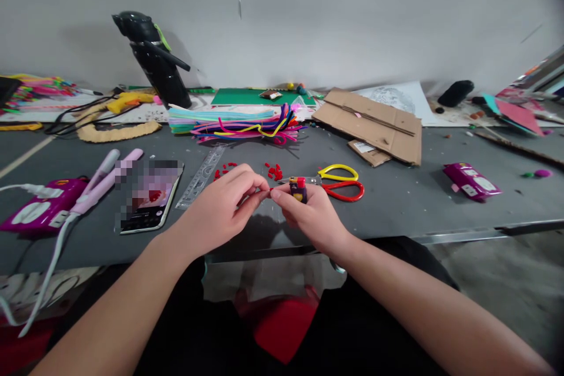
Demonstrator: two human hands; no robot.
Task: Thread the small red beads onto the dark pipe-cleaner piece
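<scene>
My left hand [227, 202] is closed in a pinch at the table's front edge. Its fingertips meet those of my right hand [311, 208] at a small red fuzzy piece [271, 191], mostly covered by the fingers. A small dark item with a red top [298, 189], which looks like a lighter, sits against the fingers of my closed right hand. Just behind that hand lie scissors [339, 173] with one yellow and one red handle loop, blades pointing left. Several short red pieces [275, 172] are scattered beyond my fingertips, with more [224, 169] behind my left hand.
A clear ruler [202, 176], a phone [152, 197], a pink hair straightener [106, 182] and a purple packet [42, 205] lie at left. Chenille stems [238, 123], a black flask [154, 59] and cardboard [370, 123] stand farther back. Another purple packet [471, 181] is at right.
</scene>
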